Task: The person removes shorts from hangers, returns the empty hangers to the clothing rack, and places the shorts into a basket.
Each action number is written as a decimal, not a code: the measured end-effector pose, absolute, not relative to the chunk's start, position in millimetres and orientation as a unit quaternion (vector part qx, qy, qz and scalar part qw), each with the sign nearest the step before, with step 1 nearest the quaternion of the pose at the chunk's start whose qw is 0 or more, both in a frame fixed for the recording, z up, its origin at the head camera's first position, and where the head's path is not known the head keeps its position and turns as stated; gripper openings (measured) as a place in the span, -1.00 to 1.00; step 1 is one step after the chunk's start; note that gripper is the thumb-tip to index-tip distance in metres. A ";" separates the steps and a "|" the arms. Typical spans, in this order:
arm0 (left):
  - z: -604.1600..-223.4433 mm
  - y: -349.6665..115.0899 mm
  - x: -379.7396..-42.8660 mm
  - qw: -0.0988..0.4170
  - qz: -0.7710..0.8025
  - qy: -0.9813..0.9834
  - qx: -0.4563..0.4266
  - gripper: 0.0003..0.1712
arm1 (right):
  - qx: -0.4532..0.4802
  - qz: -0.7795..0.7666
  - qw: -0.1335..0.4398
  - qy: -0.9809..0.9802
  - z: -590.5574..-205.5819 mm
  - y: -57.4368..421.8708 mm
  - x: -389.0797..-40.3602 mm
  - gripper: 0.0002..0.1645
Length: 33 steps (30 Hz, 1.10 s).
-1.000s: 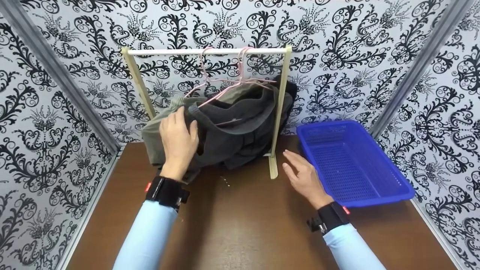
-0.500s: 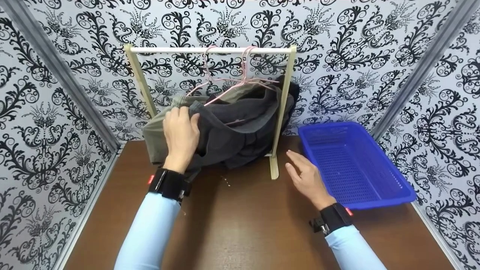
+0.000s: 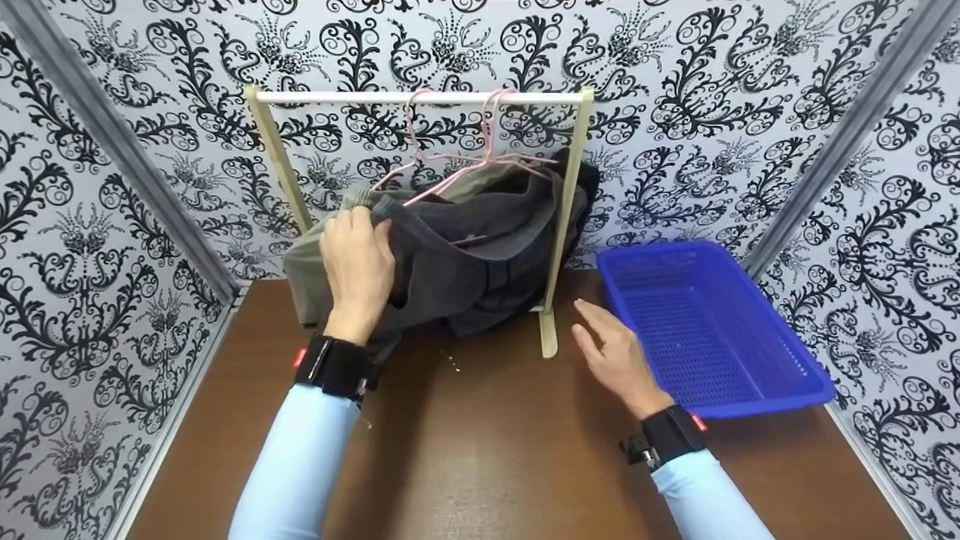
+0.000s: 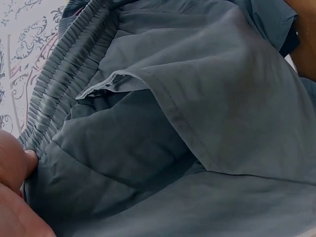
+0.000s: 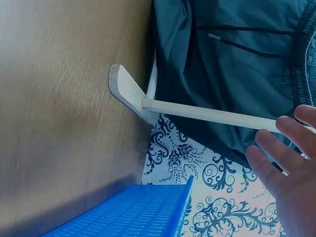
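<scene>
Dark pants: at 3 o'clock from the left hand, hung on the rack, waist edge pinched.
Left hand: fingers curled over the waistband, thumb against it; seemingly to steady that corner and keep the waist spread.
Right hand: wide, fingers loose, holding nothing, at 4 o'clock from the left; probably just waiting.
Olive garment: 9 o'clock from the left hand, behind the dark pants.
Pink hangers: 2 o'clock; the front one reaches into the dark waist, likely to bear the cloth.
White rod: 1 o'clock, carrying the hooks so the clothes hang.
Blue basket: between 2 and 3 o'clock from the right hand, on the table, perhaps kept aside for room.
Hook count: one to the left, apparently two bunched together.
Clothes count: at least two; overlap hides the total.
Others: two hands, one rod, one basket.
</scene>
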<state>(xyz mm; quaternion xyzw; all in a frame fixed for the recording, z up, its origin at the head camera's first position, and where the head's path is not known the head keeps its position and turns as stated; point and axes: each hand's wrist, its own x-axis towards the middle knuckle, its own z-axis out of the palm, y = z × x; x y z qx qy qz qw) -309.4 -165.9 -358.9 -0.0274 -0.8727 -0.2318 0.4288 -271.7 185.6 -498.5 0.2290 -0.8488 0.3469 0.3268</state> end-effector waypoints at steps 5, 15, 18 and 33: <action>-356.6 -165.6 -307.4 0.431 -0.227 -0.873 -0.025 -0.73 | 0.224 0.351 0.316 -0.852 -499.7 186.7 -271.7 -0.55; -351.8 -168.5 -303.3 0.439 -0.239 -0.866 -0.018 -0.72 | 0.214 0.355 0.305 -0.858 -500.5 186.9 -270.1 -0.53; -351.8 -171.4 -301.9 0.440 -0.249 -0.863 -0.016 -0.72 | 0.214 0.356 0.304 -0.857 -501.1 186.7 -269.9 -0.53; -352.3 -174.6 -296.7 0.464 -0.256 -0.848 -0.017 -0.66 | 0.207 0.359 0.301 -0.859 -503.6 190.3 -270.2 -0.52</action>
